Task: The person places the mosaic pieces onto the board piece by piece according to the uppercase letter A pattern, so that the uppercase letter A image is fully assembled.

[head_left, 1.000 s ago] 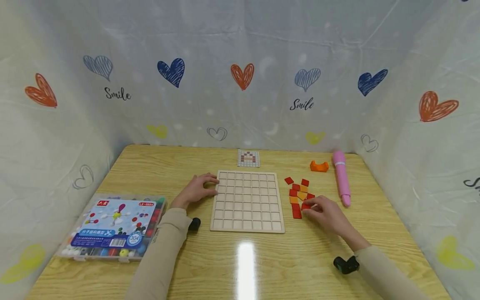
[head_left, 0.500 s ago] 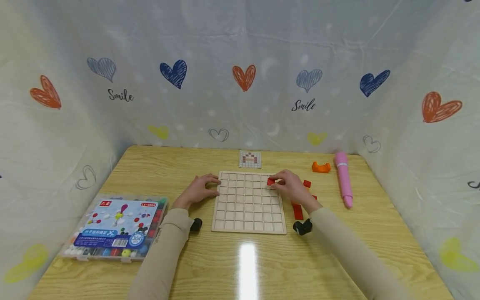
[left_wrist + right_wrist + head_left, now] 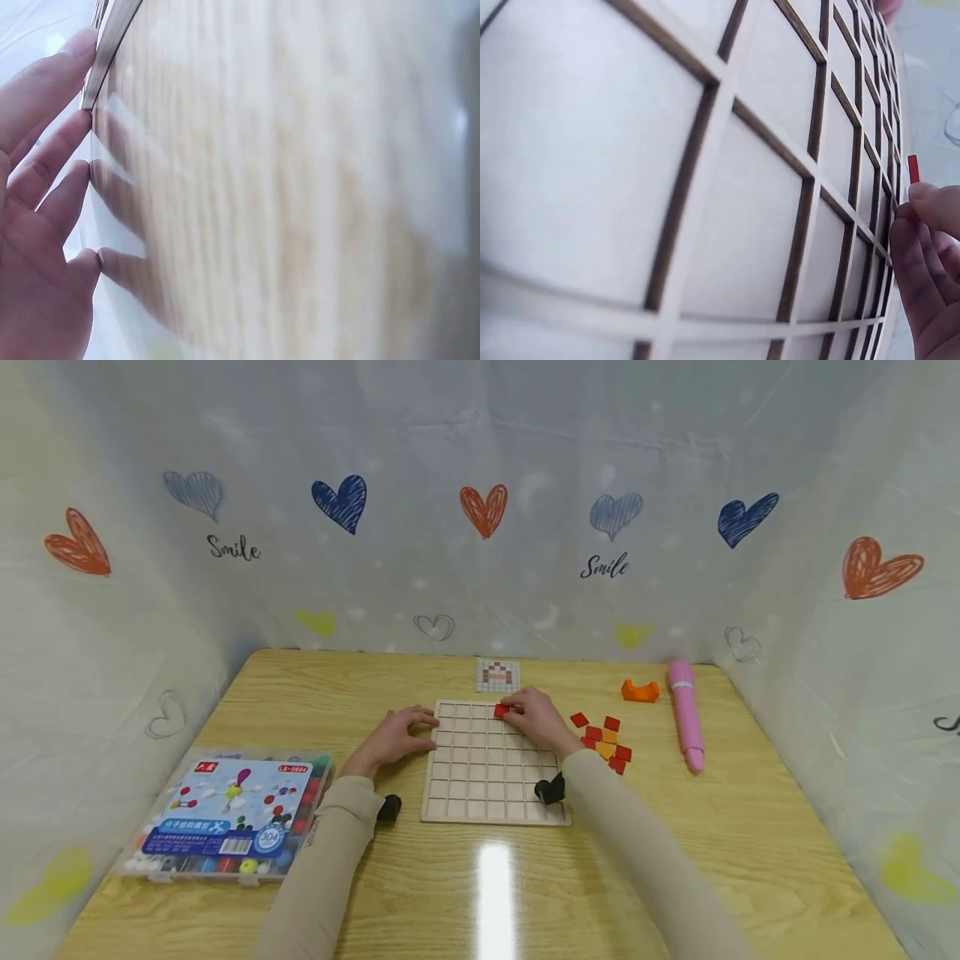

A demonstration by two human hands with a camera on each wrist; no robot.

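A wooden grid board (image 3: 478, 768) with square cells lies in the middle of the table. My right hand (image 3: 538, 718) is over its far edge and pinches a red square tile (image 3: 501, 711) between thumb and fingers. In the right wrist view that tile (image 3: 913, 169) is edge-on above the cells. My left hand (image 3: 396, 739) touches the board's left edge with its fingertips; the left wrist view shows these fingers (image 3: 56, 161) extended against the table and board side. Right of the board lie several loose red tiles (image 3: 612, 724) and orange tiles (image 3: 606, 749), some hidden behind my right forearm.
Behind the board lies a small card (image 3: 497, 676) printed with a coloured grid pattern. A clear plastic case of molecule model parts (image 3: 225, 814) sits at the left. An orange curved holder (image 3: 641, 692) and a pink pen-like stick (image 3: 686, 718) lie at the far right.
My right hand has taken a red tile from the loose group and carried it left over the board to its far edge. My left hand has stayed at the board's left side.
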